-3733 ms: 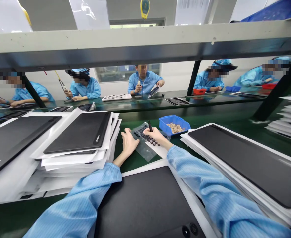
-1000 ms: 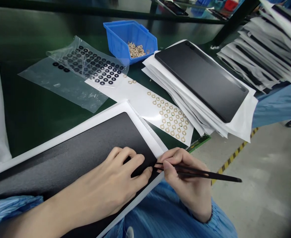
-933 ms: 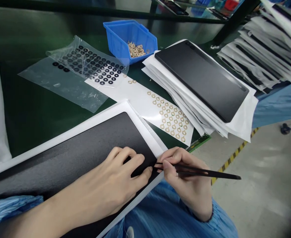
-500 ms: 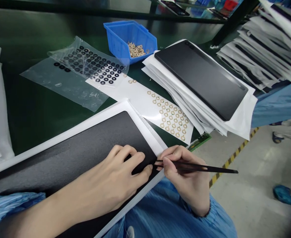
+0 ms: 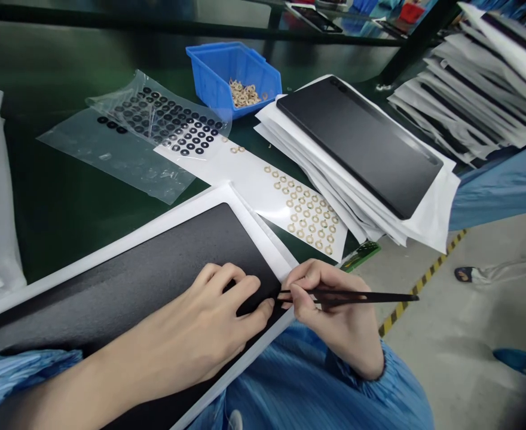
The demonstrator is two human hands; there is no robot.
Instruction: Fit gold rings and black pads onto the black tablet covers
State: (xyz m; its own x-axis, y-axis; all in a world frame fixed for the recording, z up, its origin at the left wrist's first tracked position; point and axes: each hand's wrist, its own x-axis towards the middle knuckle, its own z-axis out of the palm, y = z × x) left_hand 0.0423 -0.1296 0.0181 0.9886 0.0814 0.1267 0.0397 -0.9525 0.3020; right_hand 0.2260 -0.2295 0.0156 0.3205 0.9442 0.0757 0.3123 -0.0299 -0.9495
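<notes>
A large black panel (image 5: 155, 263) lies tilted across my lap on a white protective sheet (image 5: 258, 234). My left hand (image 5: 218, 316) rests on the panel near its right corner, fingers bent and apart, thumb and fingertips touching the surface. In my right hand (image 5: 335, 316) is a pair of black tweezers (image 5: 370, 297), pinched between thumb and fingers. The tweezer tips meet the panel's corner edge beside my left thumb. Whatever the tips grip, if anything, is too small to make out.
Beyond the panel are a sheet of gold-coloured rings (image 5: 310, 218), a clear film with black rings (image 5: 168, 113) and a blue bin (image 5: 216, 89) of small rings. A black tablet-like panel (image 5: 361, 143) tops a paper stack at right; another stack (image 5: 478, 89) stands behind.
The tweezers' rear end has swung slightly up and left as my right hand tilts a little. My left hand stays in place. A person's foot in the background at right has shifted left.
</notes>
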